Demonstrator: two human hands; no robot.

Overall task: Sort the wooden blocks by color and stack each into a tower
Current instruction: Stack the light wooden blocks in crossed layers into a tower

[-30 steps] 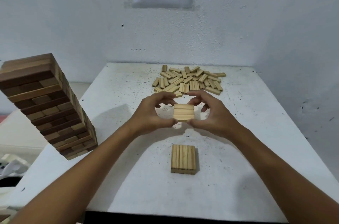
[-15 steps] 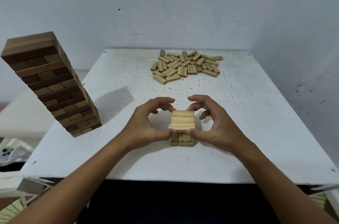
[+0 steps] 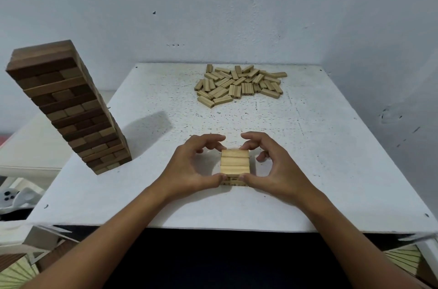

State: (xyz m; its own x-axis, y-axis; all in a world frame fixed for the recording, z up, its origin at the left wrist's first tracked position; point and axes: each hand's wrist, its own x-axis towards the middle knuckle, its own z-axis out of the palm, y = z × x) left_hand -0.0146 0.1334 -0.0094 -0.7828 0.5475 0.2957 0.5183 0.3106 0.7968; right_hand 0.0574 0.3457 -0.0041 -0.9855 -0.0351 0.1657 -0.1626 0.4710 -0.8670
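From the head camera, a white speckled square table [image 3: 237, 123] stands against a pale painted wall [image 3: 284, 16]. Near the front middle of the table sits a small stack of light-coloured wooden blocks [image 3: 235, 165]. Its top layer is three blocks lying side by side, crosswise to the viewer, and under it a lower layer shows only as a thin edge with small dark numbers on the block ends. How many layers are below the top one is hard to tell from this angle.

The left hand [image 3: 189, 168] is on the left side of this stack. Its thumb presses the near left corner and its curled fingers [image 3: 213, 144] reach over to the far left corner, so the hand pinches the stack between thumb and fingers. The right hand [image 3: 275, 168] does the same on the other side: the thumb is at the near right corner and the bent fingers touch the far right corner. Both forearms come in from the lower edge of the picture.

At the far side of the table, well apart from the hands, lies a loose pile of light wooden blocks [image 3: 239, 85], spread flat in many directions. On the left edge of the table stands a tall tower of dark brown wooden blocks [image 3: 68, 108], with alternating layers; it looks tilted in this wide-angle view.
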